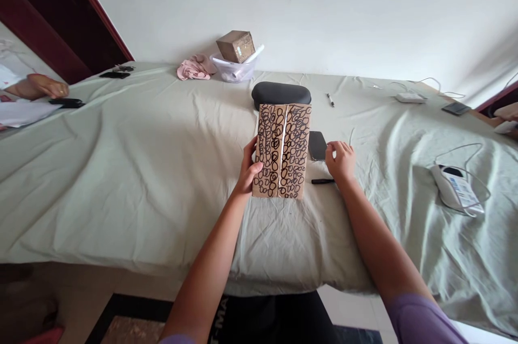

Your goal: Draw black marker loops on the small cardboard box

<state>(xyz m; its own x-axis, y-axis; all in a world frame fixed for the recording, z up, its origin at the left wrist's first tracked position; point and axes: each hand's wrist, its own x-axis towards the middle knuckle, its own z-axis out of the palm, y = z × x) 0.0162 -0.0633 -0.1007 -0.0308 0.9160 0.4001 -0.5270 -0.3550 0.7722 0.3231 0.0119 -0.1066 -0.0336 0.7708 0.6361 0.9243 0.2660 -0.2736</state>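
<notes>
there, wrinkled pale-green sheet (pixel 133 160), white wall (pixel 324 4)

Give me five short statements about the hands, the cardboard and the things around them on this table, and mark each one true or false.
1. The left hand grips the left edge of the scribbled cardboard piece. True.
2. The right hand holds the black marker off the cloth. False: the marker lies on the sheet beside that hand.
3. The cardboard is covered with black loops. True.
4. A black padded case lies beyond the cardboard. True.
5. The small brown box stands directly on the sheet. False: it rests on the clear plastic tub near the wall.
</notes>
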